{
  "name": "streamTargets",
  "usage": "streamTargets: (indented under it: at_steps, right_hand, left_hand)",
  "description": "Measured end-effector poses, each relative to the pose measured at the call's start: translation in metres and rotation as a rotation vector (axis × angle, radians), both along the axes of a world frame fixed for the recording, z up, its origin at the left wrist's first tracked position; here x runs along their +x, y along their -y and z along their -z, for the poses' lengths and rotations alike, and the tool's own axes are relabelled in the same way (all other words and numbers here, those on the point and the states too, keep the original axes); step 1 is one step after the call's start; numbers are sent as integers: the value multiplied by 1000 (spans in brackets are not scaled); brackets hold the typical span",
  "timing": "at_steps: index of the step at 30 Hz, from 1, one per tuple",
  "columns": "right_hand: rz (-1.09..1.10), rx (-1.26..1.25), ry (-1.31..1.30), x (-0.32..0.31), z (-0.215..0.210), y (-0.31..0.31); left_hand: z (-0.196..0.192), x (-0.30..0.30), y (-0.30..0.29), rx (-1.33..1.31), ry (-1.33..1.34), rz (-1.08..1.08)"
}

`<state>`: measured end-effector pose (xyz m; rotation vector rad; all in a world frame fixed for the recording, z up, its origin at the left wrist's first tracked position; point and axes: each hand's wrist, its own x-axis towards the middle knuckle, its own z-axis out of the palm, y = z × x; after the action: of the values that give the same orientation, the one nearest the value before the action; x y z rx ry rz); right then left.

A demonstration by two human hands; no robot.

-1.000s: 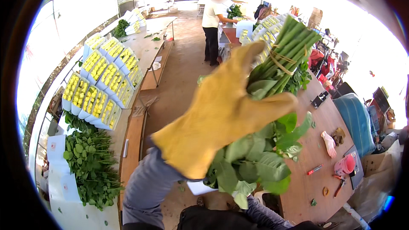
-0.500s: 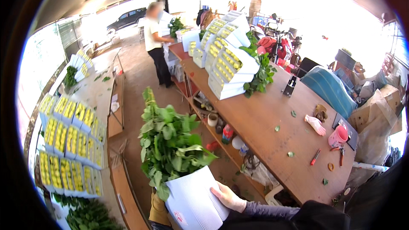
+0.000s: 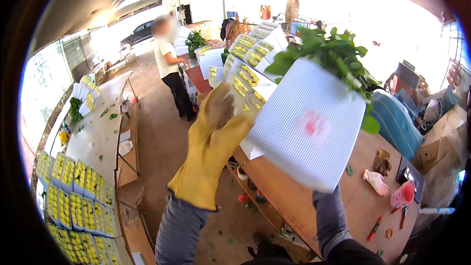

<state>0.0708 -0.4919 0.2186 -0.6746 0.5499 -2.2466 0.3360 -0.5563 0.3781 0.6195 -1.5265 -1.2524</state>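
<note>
A bunch of leafy flower stems (image 3: 333,64), wrapped in white corrugated cardboard (image 3: 309,122) with a red print, is raised over the brown table's stacked bunches. My right sleeve (image 3: 331,216) runs up behind the wrap, which hides my right hand; that arm bears the bunch. My left hand (image 3: 211,137), in a yellow work glove, is held up beside the wrap's left edge. Its fingers are spread and slightly blurred, the thumb close to the wrap; whether they touch I cannot tell. Wrapped bunches with yellow-green flower heads (image 3: 243,81) are piled just beyond it.
On the brown table (image 3: 294,206) lie a pink glove (image 3: 376,181), a pink cup (image 3: 402,195), a red pen-like tool (image 3: 375,228) and pliers (image 3: 403,217). More yellow bunches (image 3: 73,206) are stacked at left. A person (image 3: 169,68) stands at the table's far end.
The wrapped bunch has risen and swung from low centre to the right, over the table. My gloved left hand has come up from beneath it and opened; my right hand has gone behind the wrap.
</note>
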Motion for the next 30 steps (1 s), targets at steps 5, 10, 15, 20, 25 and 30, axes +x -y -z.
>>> streamTargets:
  at_steps: [5,10,15,20,25,30]
  right_hand:
    - [-28,31,117,-136,-10,167]
    - [-121,394,294,-191,61,277]
    - [-379,690,204,-300,37,278]
    - [49,973,-435,-190,46,282]
    - [404,677,-1052,-132,66,255]
    - [-153,36,-707,-129,35,248]
  left_hand:
    - [146,83,33,184,0,-244]
    - [349,216,-25,680,-44,-751]
    - [390,249,-124,809,36,-852]
    - [415,295,-206,847,73,-977]
    - [533,361,-232,1095,-501,-698]
    - [530,354,-276,974,-691,-606]
